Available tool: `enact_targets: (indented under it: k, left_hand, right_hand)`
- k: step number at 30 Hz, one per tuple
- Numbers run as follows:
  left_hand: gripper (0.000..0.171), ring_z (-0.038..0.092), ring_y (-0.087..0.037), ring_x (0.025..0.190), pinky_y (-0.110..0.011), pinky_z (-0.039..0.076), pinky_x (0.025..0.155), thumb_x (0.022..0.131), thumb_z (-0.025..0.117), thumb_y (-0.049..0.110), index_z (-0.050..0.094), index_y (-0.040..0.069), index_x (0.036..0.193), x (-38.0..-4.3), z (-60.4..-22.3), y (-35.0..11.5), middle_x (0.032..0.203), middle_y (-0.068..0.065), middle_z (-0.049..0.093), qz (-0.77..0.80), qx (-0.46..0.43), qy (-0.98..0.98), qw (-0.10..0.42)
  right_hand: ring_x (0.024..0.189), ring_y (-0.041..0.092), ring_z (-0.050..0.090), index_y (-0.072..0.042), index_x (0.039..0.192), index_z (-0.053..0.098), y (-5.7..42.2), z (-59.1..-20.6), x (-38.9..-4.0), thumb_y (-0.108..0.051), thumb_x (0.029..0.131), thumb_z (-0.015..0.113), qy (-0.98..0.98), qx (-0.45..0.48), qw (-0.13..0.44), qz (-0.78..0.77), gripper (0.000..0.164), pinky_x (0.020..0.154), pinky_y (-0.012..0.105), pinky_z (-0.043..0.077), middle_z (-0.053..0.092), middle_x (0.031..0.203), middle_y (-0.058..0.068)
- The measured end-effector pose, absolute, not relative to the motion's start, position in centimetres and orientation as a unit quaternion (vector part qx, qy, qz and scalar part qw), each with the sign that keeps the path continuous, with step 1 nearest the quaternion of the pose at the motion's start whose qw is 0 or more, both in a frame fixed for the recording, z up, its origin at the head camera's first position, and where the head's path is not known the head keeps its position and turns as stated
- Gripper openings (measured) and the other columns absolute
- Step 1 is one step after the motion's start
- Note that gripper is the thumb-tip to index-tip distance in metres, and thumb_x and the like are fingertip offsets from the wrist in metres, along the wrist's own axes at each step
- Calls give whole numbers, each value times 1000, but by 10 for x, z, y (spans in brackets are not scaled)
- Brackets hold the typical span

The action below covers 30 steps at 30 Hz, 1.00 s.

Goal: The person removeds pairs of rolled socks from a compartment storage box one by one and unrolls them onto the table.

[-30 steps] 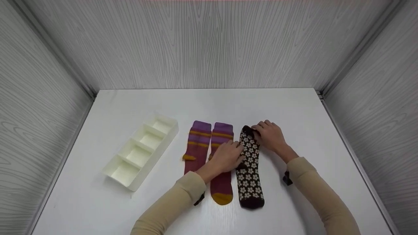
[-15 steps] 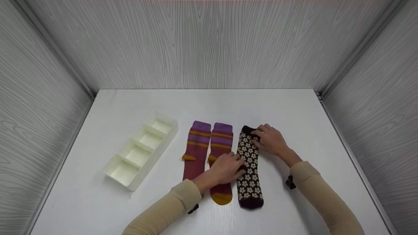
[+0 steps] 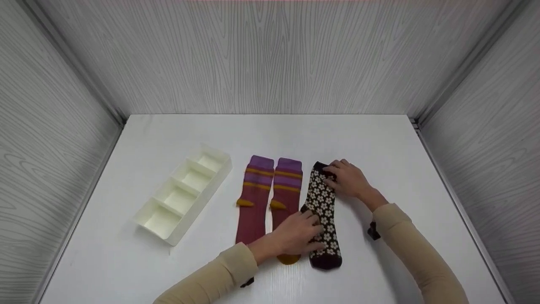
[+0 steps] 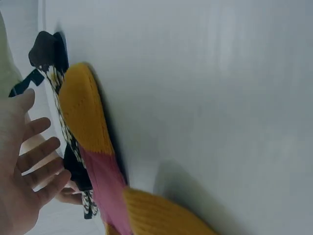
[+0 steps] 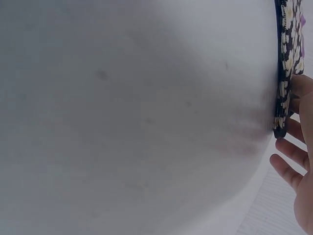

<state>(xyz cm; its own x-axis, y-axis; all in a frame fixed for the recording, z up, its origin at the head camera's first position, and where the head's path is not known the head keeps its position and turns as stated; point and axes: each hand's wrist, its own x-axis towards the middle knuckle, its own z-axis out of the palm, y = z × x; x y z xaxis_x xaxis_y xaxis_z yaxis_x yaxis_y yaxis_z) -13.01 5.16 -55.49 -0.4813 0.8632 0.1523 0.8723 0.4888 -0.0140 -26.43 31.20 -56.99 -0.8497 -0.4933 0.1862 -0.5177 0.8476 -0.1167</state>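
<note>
A black sock with white flowers (image 3: 322, 196) lies lengthwise on the white table, its cuff at the far end. At its toe, two dark layers (image 4: 46, 51) show in the left wrist view. My left hand (image 3: 297, 232) is over the sock's lower half, fingers spread and loosely bent. My right hand (image 3: 348, 179) rests its fingertips on the right side near the cuff, the fingers lightly bent. Left of it lie two maroon socks with purple and mustard stripes (image 3: 288, 183) (image 3: 258, 183), side by side; my left forearm hides part of them.
A white tray with four-sided compartments in a row (image 3: 202, 202) stands angled on the left of the table (image 3: 363, 135). Grey wood-grain panels (image 3: 270, 59) rise at the back and both sides.
My left hand has slid down along the flowered sock toward its toe. The right hand has shifted slightly at the cuff, its fingers now flatter on the fabric.
</note>
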Motion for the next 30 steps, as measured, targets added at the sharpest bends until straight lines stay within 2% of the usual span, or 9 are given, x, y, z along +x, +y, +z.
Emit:
enact_targets:
  k: [3,6,15,21,30]
  left_hand:
    - [55,66,-17,111,-31,56,89,102,49,70,74,24,118,-125,-555,51,120,2,73,-32,-515,-855,41]
    - [59,66,-19,118,-33,56,96,100,49,74,73,25,123,-121,-555,52,124,1,72,-32,-527,-849,14]
    - [57,63,-11,106,-24,54,89,94,59,74,71,26,123,-113,-556,55,113,7,70,-18,-548,-836,0]
    - [49,65,-11,107,-25,55,95,95,66,64,72,24,122,-109,-561,59,112,6,71,-11,-554,-832,20]
    - [26,66,-9,101,-23,55,91,99,71,43,77,25,115,-108,-561,64,107,8,74,-26,-542,-840,32]
  right_hand:
    - [112,34,65,-8,134,71,310,-568,-269,-37,101,71,-960,259,53,94,44,97,51,57,70,125,15]
    - [115,35,64,-8,137,69,308,-566,-274,-38,102,70,-960,258,39,98,46,100,52,56,69,128,16]
    - [121,36,62,-7,142,65,302,-565,-288,-41,102,69,-963,246,6,112,53,106,53,53,66,134,16]
    - [119,36,62,-6,143,64,299,-564,-292,-43,101,69,-965,238,-9,109,56,103,54,54,66,132,16]
    - [108,34,59,-3,137,67,297,-560,-297,-39,100,71,-967,225,-16,122,52,91,53,55,65,122,18]
